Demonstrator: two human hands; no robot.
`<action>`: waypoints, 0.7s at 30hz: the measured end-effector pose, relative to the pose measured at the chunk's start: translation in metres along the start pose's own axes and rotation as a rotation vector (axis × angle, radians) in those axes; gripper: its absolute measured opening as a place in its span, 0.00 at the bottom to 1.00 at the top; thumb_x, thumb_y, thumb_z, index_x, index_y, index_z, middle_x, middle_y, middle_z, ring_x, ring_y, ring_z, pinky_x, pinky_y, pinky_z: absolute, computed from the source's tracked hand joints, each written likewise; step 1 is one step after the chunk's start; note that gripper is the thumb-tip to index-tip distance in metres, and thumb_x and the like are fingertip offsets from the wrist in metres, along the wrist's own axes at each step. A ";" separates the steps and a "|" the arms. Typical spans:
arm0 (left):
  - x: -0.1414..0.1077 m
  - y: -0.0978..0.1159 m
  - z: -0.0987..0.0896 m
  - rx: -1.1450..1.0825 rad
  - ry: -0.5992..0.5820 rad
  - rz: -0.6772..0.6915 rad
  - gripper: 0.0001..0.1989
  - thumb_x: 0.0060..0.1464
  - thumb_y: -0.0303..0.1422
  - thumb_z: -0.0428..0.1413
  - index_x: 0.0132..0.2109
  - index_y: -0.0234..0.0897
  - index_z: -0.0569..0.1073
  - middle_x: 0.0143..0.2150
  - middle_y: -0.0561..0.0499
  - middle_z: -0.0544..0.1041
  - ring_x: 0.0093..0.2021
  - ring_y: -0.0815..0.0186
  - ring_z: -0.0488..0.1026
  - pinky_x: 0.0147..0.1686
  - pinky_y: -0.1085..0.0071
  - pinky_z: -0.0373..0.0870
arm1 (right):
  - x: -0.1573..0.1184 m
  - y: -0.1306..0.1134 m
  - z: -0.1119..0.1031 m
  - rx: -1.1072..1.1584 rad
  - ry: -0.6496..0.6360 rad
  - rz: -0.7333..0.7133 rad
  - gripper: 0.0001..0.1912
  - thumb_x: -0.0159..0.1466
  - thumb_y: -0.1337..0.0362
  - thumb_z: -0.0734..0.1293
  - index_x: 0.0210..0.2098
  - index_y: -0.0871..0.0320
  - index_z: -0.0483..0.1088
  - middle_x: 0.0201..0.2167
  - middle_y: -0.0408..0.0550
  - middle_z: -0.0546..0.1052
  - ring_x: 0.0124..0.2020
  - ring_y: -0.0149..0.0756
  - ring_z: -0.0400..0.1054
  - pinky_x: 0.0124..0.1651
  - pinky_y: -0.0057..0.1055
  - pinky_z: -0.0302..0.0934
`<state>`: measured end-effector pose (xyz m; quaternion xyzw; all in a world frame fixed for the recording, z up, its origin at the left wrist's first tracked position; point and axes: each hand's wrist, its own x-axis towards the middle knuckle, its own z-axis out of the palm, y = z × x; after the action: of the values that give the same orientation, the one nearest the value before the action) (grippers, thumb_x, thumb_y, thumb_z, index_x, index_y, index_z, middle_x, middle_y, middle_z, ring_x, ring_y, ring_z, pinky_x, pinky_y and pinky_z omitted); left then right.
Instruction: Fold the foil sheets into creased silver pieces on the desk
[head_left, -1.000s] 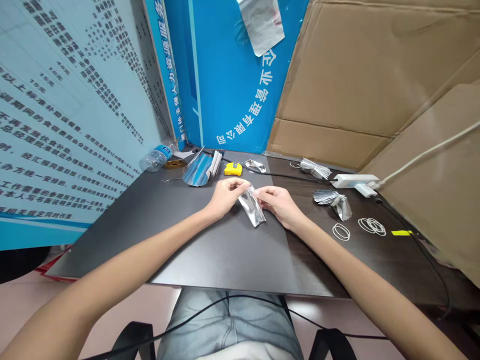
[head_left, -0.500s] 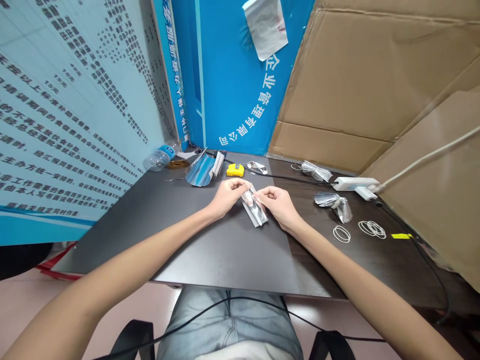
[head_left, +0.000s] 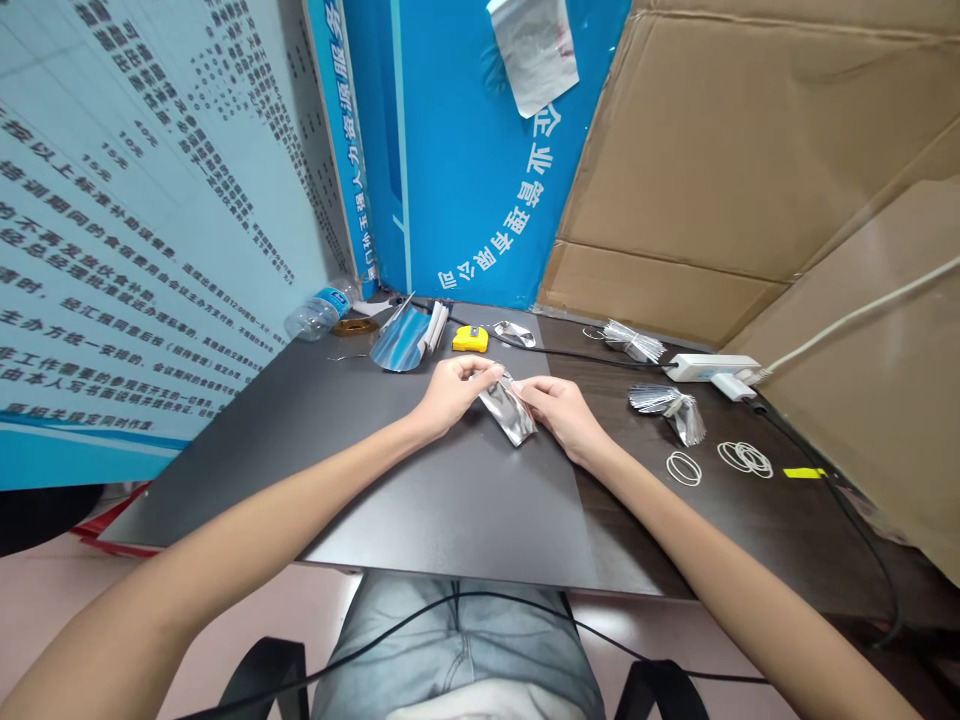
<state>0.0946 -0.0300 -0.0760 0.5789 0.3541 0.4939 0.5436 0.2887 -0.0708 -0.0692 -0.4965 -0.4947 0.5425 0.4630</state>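
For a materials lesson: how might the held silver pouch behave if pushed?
The pouch is probably floppy: it looks thin and crinkled. It seems light: the left hand and right hand only pinch it. Its shiny surface may be slippery.

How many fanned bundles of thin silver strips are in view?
2: the far silver bundle, left of the white plastic power strip, and the near silver bundle, in front of that strip. None looks hidden.
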 end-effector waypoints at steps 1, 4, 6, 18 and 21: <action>0.000 0.000 0.000 -0.002 0.003 0.002 0.22 0.50 0.49 0.72 0.39 0.33 0.84 0.41 0.44 0.85 0.40 0.63 0.78 0.46 0.68 0.71 | 0.000 0.000 0.000 -0.021 0.001 -0.007 0.23 0.52 0.45 0.80 0.34 0.59 0.82 0.25 0.43 0.76 0.24 0.29 0.61 0.29 0.30 0.55; 0.000 -0.001 -0.001 -0.008 0.011 -0.003 0.22 0.49 0.48 0.73 0.39 0.33 0.84 0.41 0.44 0.85 0.41 0.62 0.78 0.47 0.68 0.72 | -0.001 -0.001 0.000 -0.091 0.000 -0.038 0.23 0.54 0.43 0.79 0.32 0.59 0.81 0.20 0.41 0.72 0.22 0.28 0.59 0.27 0.30 0.53; 0.000 -0.001 -0.001 -0.020 0.010 -0.014 0.22 0.49 0.48 0.73 0.39 0.33 0.84 0.41 0.44 0.85 0.41 0.63 0.78 0.46 0.68 0.71 | -0.001 -0.003 -0.001 -0.130 -0.008 -0.049 0.24 0.55 0.42 0.79 0.31 0.59 0.80 0.18 0.41 0.71 0.21 0.28 0.59 0.27 0.30 0.52; 0.001 0.007 -0.001 -0.059 0.023 -0.058 0.22 0.46 0.48 0.74 0.38 0.33 0.84 0.40 0.44 0.84 0.38 0.64 0.76 0.42 0.68 0.71 | 0.001 0.000 -0.009 -0.497 0.020 -0.198 0.23 0.66 0.41 0.70 0.33 0.55 0.73 0.21 0.41 0.74 0.22 0.30 0.63 0.28 0.29 0.53; 0.002 0.005 -0.001 -0.062 0.016 -0.062 0.23 0.45 0.48 0.75 0.38 0.33 0.84 0.38 0.44 0.84 0.37 0.64 0.76 0.42 0.68 0.71 | 0.000 -0.001 -0.012 -0.594 -0.020 -0.199 0.20 0.69 0.43 0.67 0.36 0.54 0.72 0.20 0.39 0.74 0.20 0.30 0.62 0.29 0.29 0.53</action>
<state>0.0938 -0.0283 -0.0712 0.5467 0.3607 0.4921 0.5736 0.3003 -0.0696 -0.0680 -0.5538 -0.6824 0.3310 0.3436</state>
